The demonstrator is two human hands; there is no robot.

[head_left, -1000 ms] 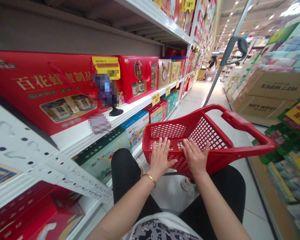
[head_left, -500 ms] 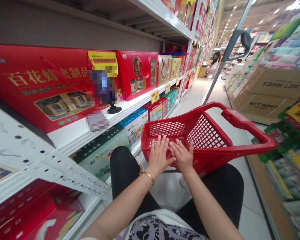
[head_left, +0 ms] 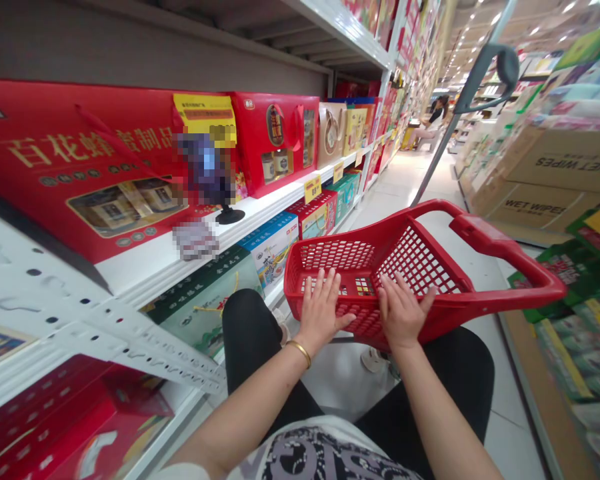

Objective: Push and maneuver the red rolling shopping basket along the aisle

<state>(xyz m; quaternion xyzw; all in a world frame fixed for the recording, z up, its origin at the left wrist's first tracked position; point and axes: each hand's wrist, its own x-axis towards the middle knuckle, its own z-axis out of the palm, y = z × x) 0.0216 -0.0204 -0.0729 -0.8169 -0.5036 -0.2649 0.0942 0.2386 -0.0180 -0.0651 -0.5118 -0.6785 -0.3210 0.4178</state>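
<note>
A red plastic shopping basket (head_left: 330, 253) with perforated walls stands in front of my knees, its long handle (head_left: 510, 260) reaching to the right. My left hand (head_left: 321, 310) is open, palm down, fingers stretched over the basket's near rim. To its right, my right hand (head_left: 405, 312) is also open over the same rim, with its thumb spread away. Neither hand holds anything. Whether the palms touch the rim or hover just above it, I cannot tell. The visible inside of the basket shows only its red lattice.
At left, a white shelf (head_left: 155, 267) bears red gift boxes (head_left: 275, 143) and a pixelated object on a black stand (head_left: 230, 216). A grey pole with a hooked grip (head_left: 463, 93) rises behind the basket. Wet wipes cartons (head_left: 555, 160) are stacked right. A person (head_left: 435, 120) sits far down the aisle.
My right hand has moved to the right along the basket's rim, away from my left hand, which stays nearly in place. The view has shifted slightly.
</note>
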